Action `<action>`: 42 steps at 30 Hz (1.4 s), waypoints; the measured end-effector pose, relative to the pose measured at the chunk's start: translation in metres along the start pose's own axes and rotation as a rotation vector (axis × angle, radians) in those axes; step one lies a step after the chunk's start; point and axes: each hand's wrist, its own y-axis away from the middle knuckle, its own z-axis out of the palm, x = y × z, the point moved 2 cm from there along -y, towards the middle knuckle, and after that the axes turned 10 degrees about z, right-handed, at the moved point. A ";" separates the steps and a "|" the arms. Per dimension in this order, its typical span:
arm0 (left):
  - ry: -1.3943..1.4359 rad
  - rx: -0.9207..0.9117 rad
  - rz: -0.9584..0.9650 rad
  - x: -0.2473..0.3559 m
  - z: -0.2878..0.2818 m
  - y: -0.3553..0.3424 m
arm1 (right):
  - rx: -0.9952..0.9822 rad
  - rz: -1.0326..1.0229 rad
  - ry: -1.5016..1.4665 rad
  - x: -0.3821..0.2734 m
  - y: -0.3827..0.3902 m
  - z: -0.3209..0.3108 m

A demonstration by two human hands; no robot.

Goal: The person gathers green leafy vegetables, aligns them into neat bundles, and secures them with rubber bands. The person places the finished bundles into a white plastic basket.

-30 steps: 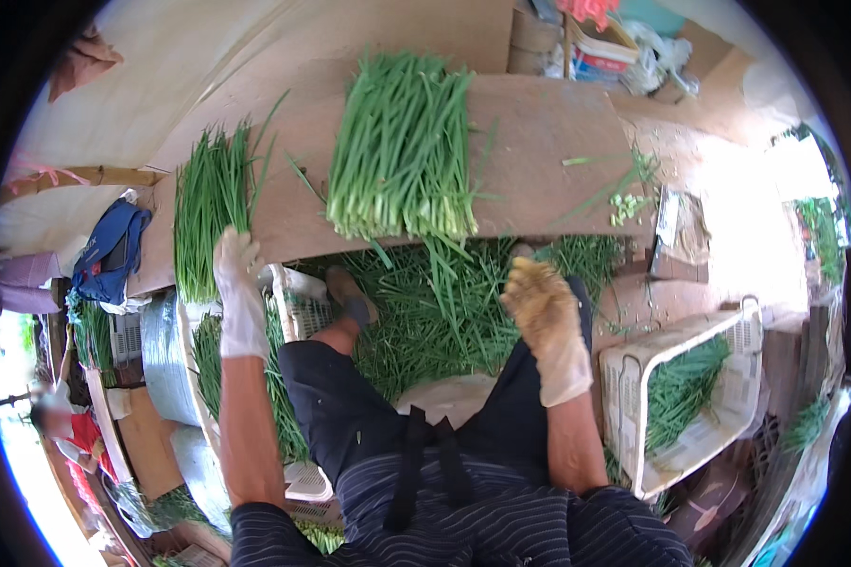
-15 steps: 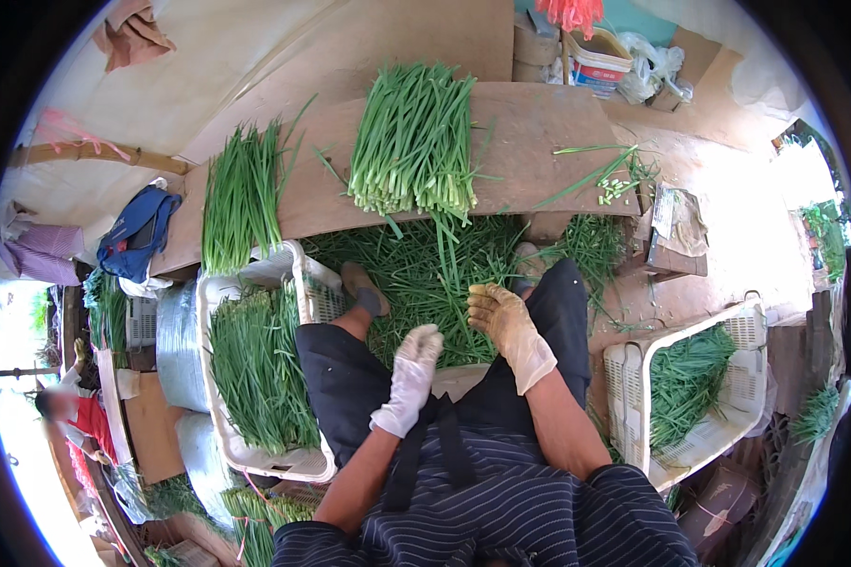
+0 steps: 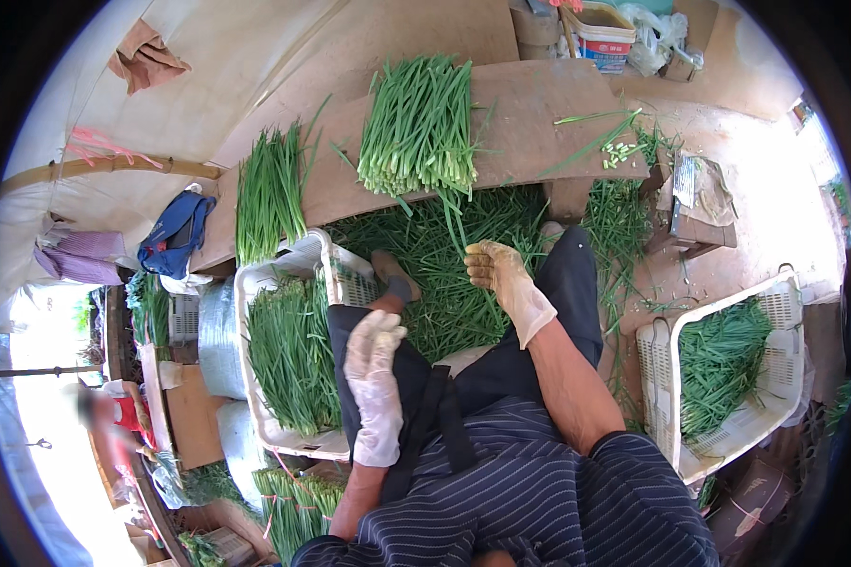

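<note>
My left hand, in a thin whitish glove, is raised over my left thigh. Its fingers point up, loosely bent, with nothing in them. My right hand, in a yellow-stained glove, is closed with fingers curled inward; whether it grips anything is hidden. Loose green leaves hang from the board's front edge and end at its fingertips. Beyond, a thick bundle of garlic chives lies on the wooden board, cut ends toward me. A smaller chive bunch rests at the board's left end.
White plastic crates stand at my left and right, both holding chives. Loose greens cover the floor between my feet. A small wooden stool stands right, a blue bag left. A person is at far left.
My left hand has moved left, away from the right, its fingers now pointing up. The right hand has risen slightly toward the board. The whole view has shifted and tilted a little.
</note>
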 end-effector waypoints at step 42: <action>0.387 -0.106 -0.132 0.010 -0.040 -0.044 | 0.109 -0.066 0.010 -0.008 -0.002 -0.023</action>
